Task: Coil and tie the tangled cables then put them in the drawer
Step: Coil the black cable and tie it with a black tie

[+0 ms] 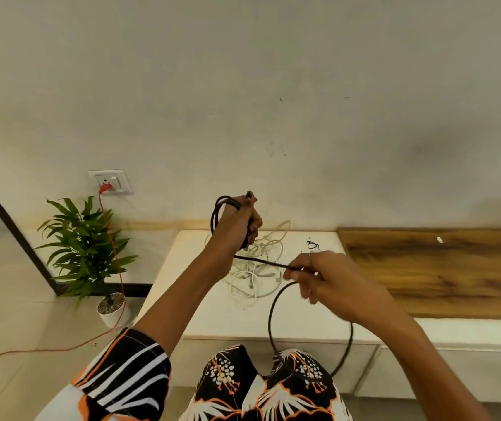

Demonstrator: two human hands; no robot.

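Black cable [275, 311] is now being coiled: the left hand [244, 221] grips several finished loops above the tabletop [212, 314], and the right hand [319, 276] pinches the free length, which hangs in one wide loop. Next, this loop should probably go up to the left hand. White cables [257, 275] lie tangled on the tabletop, untouched.

right hand [319, 278] motion-blurred; black cable [275, 311] loop's lower end hidden behind patterned clothing [301, 378].

Head-worn view, forward and down
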